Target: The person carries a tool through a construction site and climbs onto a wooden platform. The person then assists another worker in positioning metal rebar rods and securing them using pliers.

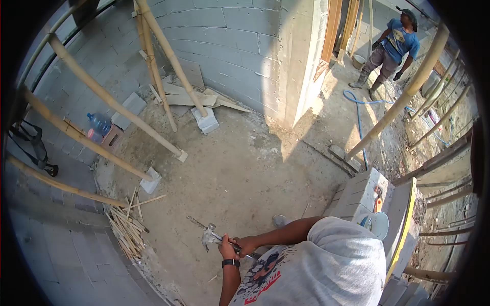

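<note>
At the lower middle of the head view, I hold a claw hammer (209, 237) in front of my grey hoodie. My left hand (227, 248), with a black watch on its wrist, is closed around the handle just behind the metal head. Against it, my right hand (248, 246) is closed on the handle further back. A narrow, dull strip (195, 222) sticks out past the hammer head; whether it lies in my hands too, I cannot make out. Part of the handle is hidden by my fingers.
Bamboo poles (109, 102) slant down onto blocks (205, 120). Sticks (127, 229) lie by the left wall. A block ledge (352, 196) bears an orange-handled tool (378, 204) and a bucket (377, 224). Beyond a blue hose (361, 122), a person (398, 46) stands.
</note>
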Motion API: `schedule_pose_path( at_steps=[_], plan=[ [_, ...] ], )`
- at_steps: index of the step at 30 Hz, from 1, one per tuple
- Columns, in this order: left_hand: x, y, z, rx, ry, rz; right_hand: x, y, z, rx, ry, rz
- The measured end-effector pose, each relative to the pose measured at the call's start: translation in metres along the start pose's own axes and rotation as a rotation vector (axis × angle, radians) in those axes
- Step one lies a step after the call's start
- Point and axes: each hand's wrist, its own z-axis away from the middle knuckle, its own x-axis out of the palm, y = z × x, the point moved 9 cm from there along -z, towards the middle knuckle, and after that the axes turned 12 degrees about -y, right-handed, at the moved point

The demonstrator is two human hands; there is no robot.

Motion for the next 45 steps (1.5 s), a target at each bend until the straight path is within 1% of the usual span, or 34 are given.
schedule_pose_path(
  at_steps=[1,2,5,6,9,10,11,13,17,20,23,27,30,33,34,37,38,41,42,44,45],
  plan=[
    [-0.015,-0.004,-0.003,-0.008,0.026,-0.044,0.005,-0.001,-0.001,0.005,0.027,-0.029],
    [-0.023,-0.011,-0.012,-0.036,-0.009,-0.044,0.011,0.000,-0.001,0.016,0.053,-0.052],
    [-0.009,-0.013,-0.014,-0.114,-0.084,-0.160,0.018,0.014,0.011,0.064,0.184,-0.170],
    [-0.004,-0.019,-0.020,-0.145,-0.143,-0.189,0.021,0.022,0.013,0.068,0.243,-0.212],
    [0.030,-0.028,-0.025,-0.241,-0.252,-0.313,0.018,0.038,0.034,0.071,0.385,-0.318],
    [0.040,-0.034,-0.031,-0.264,-0.291,-0.344,0.019,0.059,0.021,0.031,0.420,-0.328],
    [0.051,-0.037,-0.033,-0.279,-0.326,-0.390,0.017,0.061,0.026,0.027,0.456,-0.322],
    [0.078,-0.046,-0.034,-0.302,-0.390,-0.471,0.003,0.069,0.051,0.021,0.518,-0.299],
    [0.126,-0.069,-0.031,-0.368,-0.530,-0.546,-0.006,0.078,0.101,0.023,0.590,-0.383],
    [0.159,-0.081,-0.024,-0.366,-0.581,-0.647,-0.011,0.086,0.131,-0.027,0.685,-0.446],
    [0.180,-0.095,-0.035,-0.376,-0.612,-0.720,-0.016,0.096,0.152,-0.065,0.758,-0.480],
    [0.216,-0.109,-0.023,-0.379,-0.661,-0.837,-0.022,0.111,0.178,-0.078,0.816,-0.496],
    [0.227,-0.131,-0.035,-0.449,-0.748,-0.926,-0.020,0.127,0.177,-0.189,0.865,-0.546],
    [0.246,-0.146,-0.021,-0.505,-0.852,-1.050,-0.012,0.134,0.186,-0.190,0.975,-0.588],
    [0.247,-0.151,-0.021,-0.521,-0.878,-1.075,-0.008,0.136,0.189,-0.198,1.057,-0.629],
    [0.248,-0.161,-0.019,-0.549,-1.000,-1.185,0.019,0.146,0.189,-0.042,1.247,-0.764],
    [0.244,-0.162,-0.015,-0.556,-1.018,-1.224,0.028,0.145,0.189,-0.012,1.358,-0.757],
    [0.221,-0.168,-0.018,-0.580,-1.170,-1.320,0.060,0.139,0.159,0.061,1.514,-0.858],
    [0.211,-0.166,-0.012,-0.581,-1.184,-1.344,0.070,0.139,0.146,0.111,1.564,-0.878],
    [0.198,-0.160,-0.001,-0.508,-1.253,-1.407,0.086,0.136,0.119,0.205,1.648,-0.913],
    [0.193,-0.158,0.004,-0.467,-1.285,-1.434,0.094,0.126,0.112,0.206,1.680,-0.969]
  ],
)
